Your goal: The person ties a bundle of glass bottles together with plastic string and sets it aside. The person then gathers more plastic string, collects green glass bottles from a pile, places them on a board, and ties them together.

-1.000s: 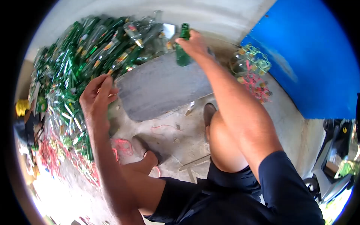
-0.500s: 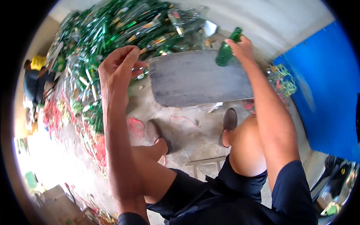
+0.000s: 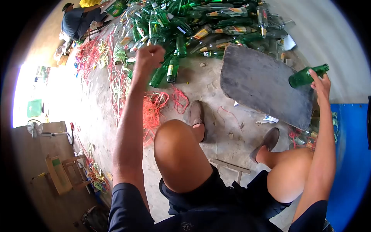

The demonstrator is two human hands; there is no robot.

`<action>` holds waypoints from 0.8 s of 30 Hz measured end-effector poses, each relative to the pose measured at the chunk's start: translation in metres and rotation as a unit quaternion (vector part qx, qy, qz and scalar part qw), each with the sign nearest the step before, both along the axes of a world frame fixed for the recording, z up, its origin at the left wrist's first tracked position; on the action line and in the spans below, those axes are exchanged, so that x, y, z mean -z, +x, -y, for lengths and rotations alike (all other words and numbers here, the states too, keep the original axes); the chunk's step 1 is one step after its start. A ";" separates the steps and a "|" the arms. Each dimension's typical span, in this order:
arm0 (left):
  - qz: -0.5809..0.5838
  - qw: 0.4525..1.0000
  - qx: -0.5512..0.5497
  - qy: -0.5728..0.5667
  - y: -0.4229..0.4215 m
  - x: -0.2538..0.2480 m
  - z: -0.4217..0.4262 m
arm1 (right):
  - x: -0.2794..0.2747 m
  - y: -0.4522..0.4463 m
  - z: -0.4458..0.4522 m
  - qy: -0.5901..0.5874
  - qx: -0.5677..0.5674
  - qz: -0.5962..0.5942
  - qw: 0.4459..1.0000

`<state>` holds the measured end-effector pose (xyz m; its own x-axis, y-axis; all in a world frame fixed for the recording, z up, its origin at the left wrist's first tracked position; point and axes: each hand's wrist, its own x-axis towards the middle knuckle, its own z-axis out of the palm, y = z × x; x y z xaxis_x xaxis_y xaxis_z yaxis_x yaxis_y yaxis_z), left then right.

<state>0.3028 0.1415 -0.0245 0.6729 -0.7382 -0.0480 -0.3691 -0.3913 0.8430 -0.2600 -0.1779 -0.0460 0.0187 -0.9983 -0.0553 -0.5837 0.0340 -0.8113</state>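
In the head view, the right hand (image 3: 322, 86) grips a green bottle (image 3: 302, 79), tipped on its side by the right end of the gray tabletop (image 3: 266, 83). The left hand (image 3: 150, 58) is curled, left of the tabletop, near the bottle pile (image 3: 228, 31); it is blurry, so I cannot tell if it holds anything. Moving the smooth bottle needs a snug grip.

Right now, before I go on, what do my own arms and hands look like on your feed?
Both arms come out of short, dark navy sleeves, with bare forearms below. The left hand and right hand wear no gloves, and I see no watch or cables. The left is blurred, so I can't rule out a thin ring there.
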 end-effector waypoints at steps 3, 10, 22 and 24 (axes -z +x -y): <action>0.178 0.980 -0.004 0.091 0.036 0.107 -0.012 | -0.001 -0.007 0.003 0.019 -0.004 -0.012 1.000; 0.212 0.944 -0.051 0.246 0.051 0.230 -0.013 | -0.017 -0.008 -0.003 0.058 0.005 -0.065 0.996; 0.191 0.928 -0.040 0.316 0.094 0.344 0.018 | -0.017 -0.021 -0.009 0.082 -0.049 -0.035 0.995; 0.185 0.928 -0.063 0.317 0.091 0.353 0.023 | -0.014 -0.025 -0.005 0.085 -0.037 -0.062 0.994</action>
